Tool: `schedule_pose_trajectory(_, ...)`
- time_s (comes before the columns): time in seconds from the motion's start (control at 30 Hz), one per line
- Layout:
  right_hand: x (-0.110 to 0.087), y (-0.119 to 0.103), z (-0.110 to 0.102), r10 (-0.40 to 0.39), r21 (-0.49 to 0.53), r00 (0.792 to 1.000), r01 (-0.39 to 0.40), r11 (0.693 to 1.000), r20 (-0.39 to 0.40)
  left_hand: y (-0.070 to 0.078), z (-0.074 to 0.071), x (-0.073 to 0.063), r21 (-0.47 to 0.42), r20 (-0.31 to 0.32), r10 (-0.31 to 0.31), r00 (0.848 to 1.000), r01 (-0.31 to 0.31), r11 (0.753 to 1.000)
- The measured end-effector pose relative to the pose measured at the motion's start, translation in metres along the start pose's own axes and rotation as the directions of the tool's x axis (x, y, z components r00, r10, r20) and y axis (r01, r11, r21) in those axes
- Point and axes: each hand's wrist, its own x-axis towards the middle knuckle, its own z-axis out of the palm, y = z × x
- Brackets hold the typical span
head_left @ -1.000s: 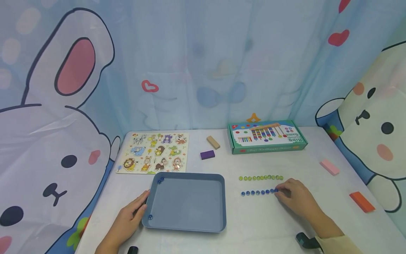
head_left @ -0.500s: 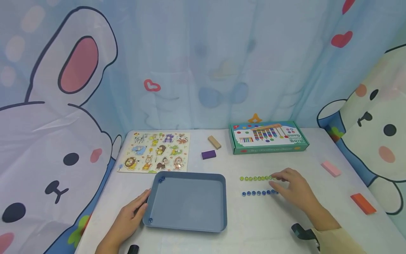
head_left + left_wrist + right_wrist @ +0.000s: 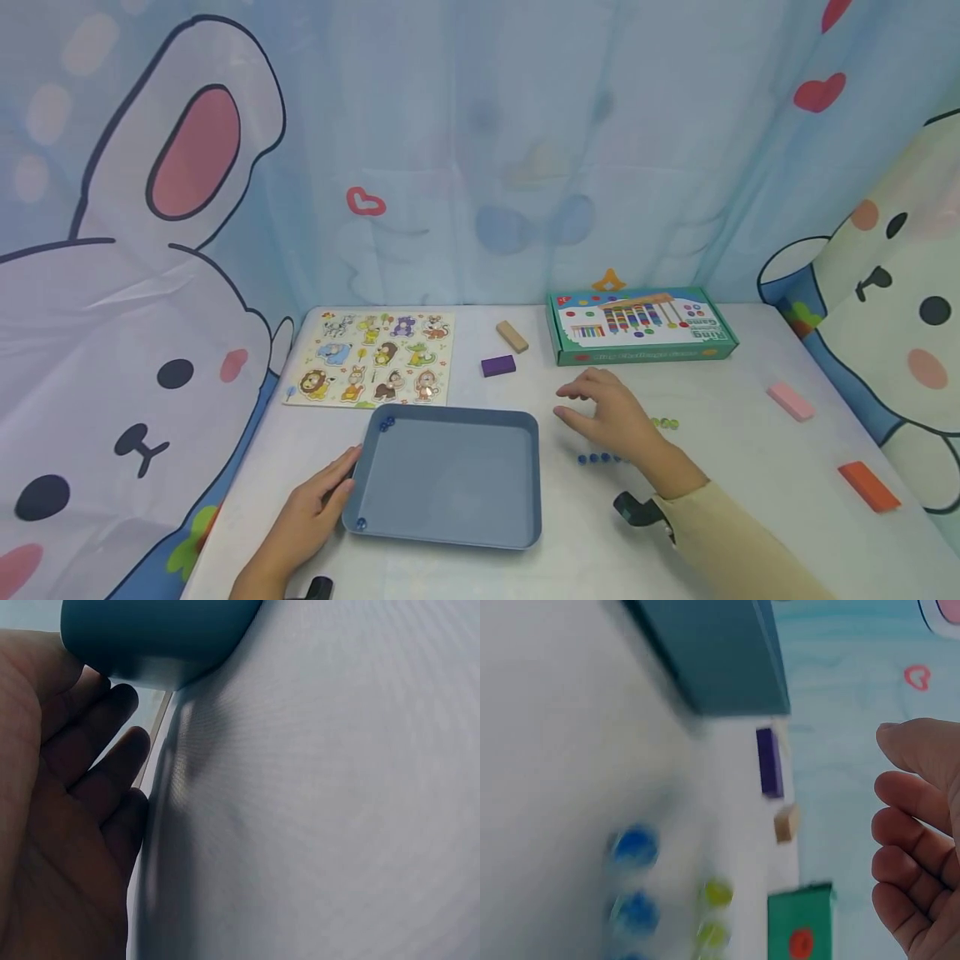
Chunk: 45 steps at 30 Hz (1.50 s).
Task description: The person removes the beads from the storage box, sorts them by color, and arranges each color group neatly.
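My left hand (image 3: pixel 307 518) rests against the left side of the blue-grey tray (image 3: pixel 450 536), fingers loosely extended; the left wrist view shows them beside the tray wall (image 3: pixel 161 645). A few blue glass beads (image 3: pixel 387 423) lie in its far left corner and one bead (image 3: pixel 362 523) near its front left. My right hand (image 3: pixel 611 417) is in the air just right of the tray, thumb and fingers apart and holding nothing. Below it runs a row of blue beads (image 3: pixel 594 458); behind it is a row of green beads (image 3: pixel 665 423). My hand and forearm hide part of both rows.
An animal puzzle board (image 3: pixel 367 358) lies behind the tray at the left. Purple (image 3: pixel 498 366) and tan (image 3: pixel 512 337) blocks lie near a green game box (image 3: pixel 643 327). Pink (image 3: pixel 791 401) and orange (image 3: pixel 869 486) blocks are at the right. A printed curtain hangs behind the table.
My right hand has let go of a blue bead at the right end of the blue row and moved left towards the tray. My left hand has stayed at the tray's side.
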Motion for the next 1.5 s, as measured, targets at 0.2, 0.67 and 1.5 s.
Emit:
schedule_pose_trajectory(0.2, 0.029, -0.040, 0.018, -0.097, 0.050, 0.994, 0.094, 0.994, 0.058, 0.002, 0.000, 0.000, 0.013, 0.006, -0.022, 1.000, 0.021, 1.000)
schedule_pose_trajectory(0.67, 0.065, -0.134, 0.090, -0.399, 0.058, 0.867, 0.401, 0.914, 0.298, 0.002, 0.001, 0.000, 0.011, 0.007, -0.034, 0.999, 0.034, 0.999)
schedule_pose_trajectory(1.5, 0.065, -0.183, 0.170, -0.661, 0.168, 0.530, 0.699, 0.695, 0.531, 0.002, 0.000, 0.000, -0.038, -0.005, -0.003, 1.000, 0.003, 0.999)
